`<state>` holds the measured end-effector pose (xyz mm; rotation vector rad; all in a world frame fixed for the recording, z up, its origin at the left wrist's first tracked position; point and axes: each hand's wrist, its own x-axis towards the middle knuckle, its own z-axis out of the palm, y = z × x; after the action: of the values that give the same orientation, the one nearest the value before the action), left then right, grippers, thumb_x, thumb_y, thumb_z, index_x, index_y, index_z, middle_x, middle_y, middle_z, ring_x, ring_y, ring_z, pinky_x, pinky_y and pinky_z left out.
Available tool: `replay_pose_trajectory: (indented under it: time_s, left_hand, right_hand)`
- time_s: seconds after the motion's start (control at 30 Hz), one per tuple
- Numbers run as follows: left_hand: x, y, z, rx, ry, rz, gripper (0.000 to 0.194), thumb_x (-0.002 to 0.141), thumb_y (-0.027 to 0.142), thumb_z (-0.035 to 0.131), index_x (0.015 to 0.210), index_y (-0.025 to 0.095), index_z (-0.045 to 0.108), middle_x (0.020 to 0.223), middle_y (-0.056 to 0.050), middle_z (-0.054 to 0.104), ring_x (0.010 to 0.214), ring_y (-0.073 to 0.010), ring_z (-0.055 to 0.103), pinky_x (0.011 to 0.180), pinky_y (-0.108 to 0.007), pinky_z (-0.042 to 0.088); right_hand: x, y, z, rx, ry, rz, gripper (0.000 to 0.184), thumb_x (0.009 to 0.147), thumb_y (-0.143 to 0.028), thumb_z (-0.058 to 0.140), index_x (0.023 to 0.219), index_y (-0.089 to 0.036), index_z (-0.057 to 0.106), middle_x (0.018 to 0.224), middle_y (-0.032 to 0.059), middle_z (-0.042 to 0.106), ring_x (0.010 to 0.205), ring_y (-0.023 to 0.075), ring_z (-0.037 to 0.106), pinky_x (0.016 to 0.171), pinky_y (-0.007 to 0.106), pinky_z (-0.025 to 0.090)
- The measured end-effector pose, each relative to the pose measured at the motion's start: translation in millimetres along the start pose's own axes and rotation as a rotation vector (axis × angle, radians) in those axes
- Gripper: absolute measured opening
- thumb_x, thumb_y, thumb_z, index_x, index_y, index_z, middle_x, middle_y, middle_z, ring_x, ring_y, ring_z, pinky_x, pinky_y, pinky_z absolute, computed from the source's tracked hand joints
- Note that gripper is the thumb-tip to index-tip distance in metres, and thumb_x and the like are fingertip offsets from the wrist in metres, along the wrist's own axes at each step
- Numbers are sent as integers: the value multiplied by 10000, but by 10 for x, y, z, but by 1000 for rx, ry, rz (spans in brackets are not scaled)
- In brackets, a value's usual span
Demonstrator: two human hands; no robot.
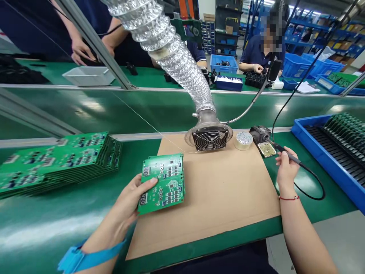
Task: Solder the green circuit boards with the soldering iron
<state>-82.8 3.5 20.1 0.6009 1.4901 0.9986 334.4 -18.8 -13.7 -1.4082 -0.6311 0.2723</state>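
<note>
Hands [131, 196] hold green, chip-dotted boards [169, 184] and soldering iron [293, 156].

One cardboard sheet [228, 190] lies on one tabletop [94, 213]. Over its left edge is one batch of circuit boards [167, 192], their exact number unclear, with two digit displays showing on top. Over its far edge hangs one flexible duct [182, 61] ending in one fan [211, 139]. Near its far right corner are one tape roll [243, 140], one soldering iron stand [260, 134] and one soldering iron [288, 155]. Left of the sheet are stacked circuit boards [68, 156], too tightly packed to count; right of it, one blue tray [322, 158]. Beyond it, one white bin [89, 77] shows.
</note>
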Motion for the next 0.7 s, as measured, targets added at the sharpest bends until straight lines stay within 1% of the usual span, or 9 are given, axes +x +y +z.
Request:
replay_pose_trajectory:
  time_s: [0.1, 0.2, 0.27, 0.3, 0.4, 0.47, 0.57, 0.63, 0.7]
  left_hand:
    - [-75, -123, 57, -35, -33, 46, 570, 461, 185, 826, 975, 204, 579, 835, -4, 720, 631, -196, 683, 551, -297, 595]
    - [-142, -254, 153, -56, -61, 135, 660, 454, 285, 868, 1023, 220, 541, 964, -15, 715, 800, -234, 705, 645, -313, 605]
    - [-199, -324, 235, -43, -113, 227, 678, 486, 348, 873, 1045, 223, 509, 1001, -22, 699, 901, -248, 693, 723, -317, 594]
    - [-231, -353, 277, -23, -150, 277, 676, 508, 370, 869, 1052, 222, 495, 1002, -28, 692, 931, -251, 684, 753, -319, 584]
    - [-316, -428, 387, 70, -268, 421, 665, 564, 380, 856, 1068, 222, 454, 1019, -47, 670, 977, -253, 663, 818, -345, 557]
    - [-348, -481, 428, 129, -309, 500, 647, 581, 364, 850, 1052, 228, 427, 1019, -49, 649, 976, -253, 657, 834, -367, 549]
    - [-357, -567, 432, 204, -367, 563, 542, 674, 324, 792, 1048, 236, 409, 1016, -40, 620, 965, -233, 653, 828, -366, 550]
    - [-354, -615, 409, 242, -412, 612, 496, 739, 279, 739, 1108, 240, 410, 1088, -55, 603, 985, -216, 647, 827, -352, 553]
    - [-353, -651, 382, 266, -426, 698, 565, 758, 255, 733, 1208, 251, 393, 1220, -85, 564, 1002, -204, 640, 825, -338, 555]
  right_hand:
    - [14, -63, 40, 165, -189, 227, 464, 716, -359, 727, 1132, -231, 566, 1102, 42, 708, 722, 102, 668, 513, 179, 491]
    - [-204, -217, 121, 248, -364, 464, 521, 697, -345, 761, 1161, -270, 536, 1202, 49, 695, 786, 121, 702, 542, 192, 521]
    - [-497, -349, 212, 203, -604, 533, 580, 726, -366, 762, 1247, -285, 520, 1258, 76, 676, 857, 152, 716, 608, 239, 560]
    - [-671, -416, 269, 178, -776, 555, 599, 750, -395, 754, 1285, -279, 511, 1307, 98, 651, 963, 177, 711, 711, 286, 587]
    - [-1184, -577, 466, 201, -1186, 466, 751, 699, -384, 818, 1354, -284, 464, 1421, 109, 563, 1254, 237, 589, 1026, 435, 513]
    - [-1433, -621, 581, 226, -1210, 380, 592, 762, -372, 767, 1282, -269, 503, 1333, 83, 611, 1219, 227, 599, 1065, 448, 484]
    - [-1613, -592, 647, 219, -1059, 250, 412, 808, -330, 706, 1167, -257, 519, 1125, 52, 664, 1062, 208, 647, 982, 417, 535]
    - [-1646, -546, 620, 183, -1058, 163, 418, 810, -283, 693, 1184, -260, 508, 1172, 66, 648, 1109, 220, 632, 1018, 428, 514]
    - [-1660, -506, 573, 148, -1109, 100, 519, 809, -247, 687, 1275, -272, 460, 1338, 97, 578, 1256, 244, 563, 1108, 465, 446]
